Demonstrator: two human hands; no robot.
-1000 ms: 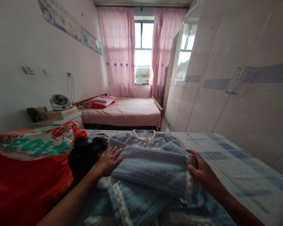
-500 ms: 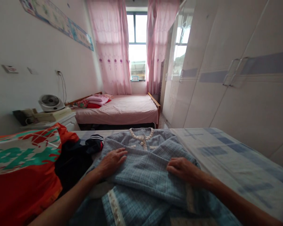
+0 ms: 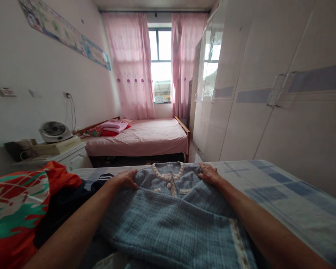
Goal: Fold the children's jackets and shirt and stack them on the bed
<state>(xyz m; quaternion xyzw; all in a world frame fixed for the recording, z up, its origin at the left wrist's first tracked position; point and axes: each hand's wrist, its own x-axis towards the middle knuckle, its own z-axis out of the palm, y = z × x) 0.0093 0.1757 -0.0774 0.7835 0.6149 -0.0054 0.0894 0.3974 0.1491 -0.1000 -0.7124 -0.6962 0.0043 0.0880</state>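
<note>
Have a blue-grey, woven-check jacket with white beaded trim (image 3: pixel 168 220) laid face up on a white bedspread with blue blocks (image 3: pixel 288 215), with one sleeve folded across its front. Touch its shoulders at both edges, with left hand (image 3: pixel 127 178), thumb spread, and with right hand (image 3: pixel 209 173), fingers bent. Unable to judge either grip as closed on the fabric or merely resting. See at left a dark garment with white stripes (image 3: pixel 63 203) beside an orange-red, green-and-white-printed garment (image 3: pixel 19 213); beyond, a pink-sheeted wooden bed (image 3: pixel 145 138).

A white fan (image 3: pixel 56 129) sits near the pink-covered bed (image 3: pixel 151 140).
</note>
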